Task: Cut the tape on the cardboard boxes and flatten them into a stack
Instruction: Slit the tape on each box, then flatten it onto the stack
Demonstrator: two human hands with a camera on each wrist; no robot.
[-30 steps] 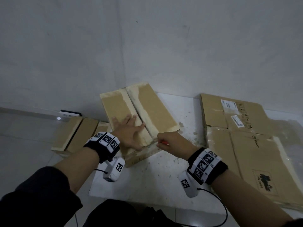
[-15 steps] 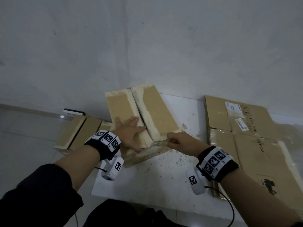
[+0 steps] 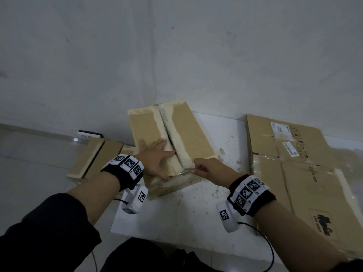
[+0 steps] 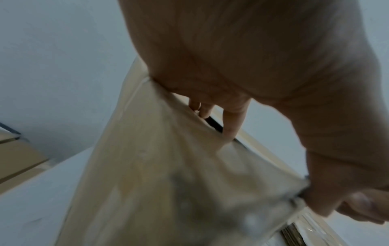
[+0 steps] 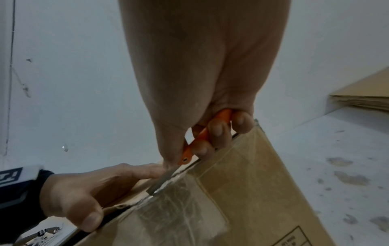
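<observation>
right hand (image 3: 211, 169) curled round orange-handled cutter (image 5: 202, 138), blade at near top edge of cardboard box (image 3: 176, 134) | left hand (image 3: 157, 160) spread flat, pressing left flap | box on white table (image 3: 186, 213), flaps meeting, contents hidden | flattened boxes (image 3: 306, 173) stacked right | more cardboard (image 3: 94, 156) far left on floor

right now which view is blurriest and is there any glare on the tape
Left wrist view: worst, the box flap near the lens is smeared out of focus. Right wrist view: sharp, with glare on the clear tape below the orange cutter. Head view: dim, edges bowed by the wide lens.
</observation>
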